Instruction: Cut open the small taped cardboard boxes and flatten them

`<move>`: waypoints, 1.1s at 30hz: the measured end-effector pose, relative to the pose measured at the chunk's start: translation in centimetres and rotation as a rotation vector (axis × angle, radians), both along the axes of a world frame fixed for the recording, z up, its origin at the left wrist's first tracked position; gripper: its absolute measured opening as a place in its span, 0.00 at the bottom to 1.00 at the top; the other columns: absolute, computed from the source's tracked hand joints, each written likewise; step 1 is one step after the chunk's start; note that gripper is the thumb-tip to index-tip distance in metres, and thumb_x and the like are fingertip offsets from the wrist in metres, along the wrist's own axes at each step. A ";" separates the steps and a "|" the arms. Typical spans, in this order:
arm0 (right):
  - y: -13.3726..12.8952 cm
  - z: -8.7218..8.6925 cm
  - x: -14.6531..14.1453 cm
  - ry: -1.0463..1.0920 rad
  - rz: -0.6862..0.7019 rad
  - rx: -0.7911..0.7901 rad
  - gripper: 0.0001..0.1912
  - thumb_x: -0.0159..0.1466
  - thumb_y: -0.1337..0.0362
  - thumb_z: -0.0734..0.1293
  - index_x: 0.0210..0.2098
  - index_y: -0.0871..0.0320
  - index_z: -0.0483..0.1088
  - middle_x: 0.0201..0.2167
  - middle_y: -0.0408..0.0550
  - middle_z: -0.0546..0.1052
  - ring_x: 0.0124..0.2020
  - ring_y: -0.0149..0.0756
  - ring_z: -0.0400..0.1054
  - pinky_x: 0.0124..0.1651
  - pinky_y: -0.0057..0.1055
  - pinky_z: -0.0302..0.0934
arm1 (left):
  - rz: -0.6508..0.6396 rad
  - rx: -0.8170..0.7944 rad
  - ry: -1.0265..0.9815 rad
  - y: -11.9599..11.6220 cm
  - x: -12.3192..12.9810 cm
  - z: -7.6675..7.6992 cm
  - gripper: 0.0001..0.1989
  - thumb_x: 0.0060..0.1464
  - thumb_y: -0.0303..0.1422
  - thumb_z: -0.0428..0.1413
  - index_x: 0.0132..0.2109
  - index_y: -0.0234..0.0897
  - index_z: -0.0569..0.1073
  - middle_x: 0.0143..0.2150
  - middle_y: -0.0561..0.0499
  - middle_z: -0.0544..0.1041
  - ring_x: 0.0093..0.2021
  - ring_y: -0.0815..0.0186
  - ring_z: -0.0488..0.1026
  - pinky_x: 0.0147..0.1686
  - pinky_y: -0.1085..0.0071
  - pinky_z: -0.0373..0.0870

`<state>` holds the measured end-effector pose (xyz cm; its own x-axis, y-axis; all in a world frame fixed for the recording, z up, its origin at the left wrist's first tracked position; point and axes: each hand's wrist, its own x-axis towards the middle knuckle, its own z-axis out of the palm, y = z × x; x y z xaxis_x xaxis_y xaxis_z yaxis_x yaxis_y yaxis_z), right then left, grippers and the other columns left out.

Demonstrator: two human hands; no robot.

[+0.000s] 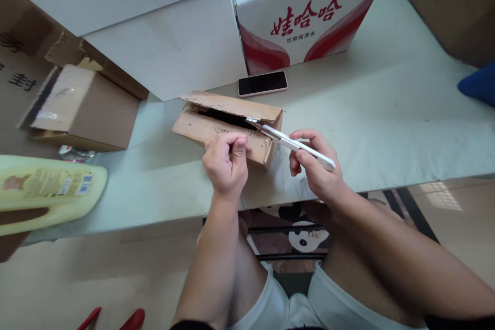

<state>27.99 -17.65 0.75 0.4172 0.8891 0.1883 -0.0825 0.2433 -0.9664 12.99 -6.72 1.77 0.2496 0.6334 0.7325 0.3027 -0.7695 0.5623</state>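
A small brown cardboard box lies on the pale cloth, with a dark gap between its top flaps. In my right hand is a white-handled box cutter, gripped between thumb and fingers. Its blade end points left and reaches the edge of the box's gap near the right side. My left hand is closed in a pinch at the near side of the box. Whatever its fingertips hold, if anything, is too small to make out.
Behind the box lies a phone, in front of a white and red carton and a large white box. Another cardboard box and a yellow bottle stand left. A blue object is at the right edge.
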 end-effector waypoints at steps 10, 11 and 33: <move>0.1 0.0 0.0 0.002 -0.027 0.003 0.08 0.65 0.63 0.64 0.43 0.54 0.68 0.19 0.34 0.70 0.18 0.27 0.64 0.22 0.27 0.60 | 0.010 0.070 0.044 -0.3 0.0 0.6 0.07 0.66 0.33 0.53 0.42 0.39 0.75 0.27 0.53 0.79 0.32 0.68 0.77 0.41 0.68 0.71; 0.1 -0.1 0.0 0.003 -0.025 0.001 0.08 0.65 0.62 0.64 0.44 0.54 0.68 0.19 0.35 0.70 0.18 0.27 0.64 0.22 0.27 0.60 | 0.011 0.075 0.042 -0.3 0.0 0.6 0.06 0.66 0.32 0.53 0.44 0.39 0.75 0.28 0.53 0.80 0.33 0.68 0.78 0.42 0.68 0.71; 0.2 -0.4 0.1 0.009 -0.019 0.001 0.10 0.65 0.59 0.65 0.45 0.54 0.67 0.19 0.34 0.69 0.18 0.27 0.63 0.21 0.27 0.58 | -0.776 -0.247 0.207 -8.1 0.0 -0.7 0.06 0.63 0.25 0.53 0.42 0.38 0.75 0.35 0.50 0.84 0.34 0.68 0.81 0.37 0.71 0.75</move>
